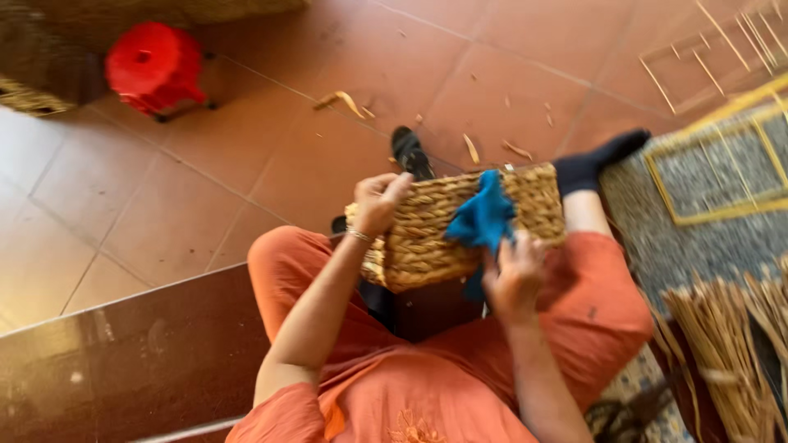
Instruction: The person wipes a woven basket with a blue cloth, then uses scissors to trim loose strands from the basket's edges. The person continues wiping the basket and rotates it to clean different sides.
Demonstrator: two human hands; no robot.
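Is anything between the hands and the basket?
Nothing is between the left hand and the woven basket: its fingers grip the basket's left end directly. The right hand holds a blue cloth, and that cloth lies against the basket's side, between the hand and the weave.

The basket [427, 238] rests on the person's lap, a cloth [483, 220] on it. A stool [154, 66] stands on the floor [205, 164] far left; reeds [730, 353] lie right.
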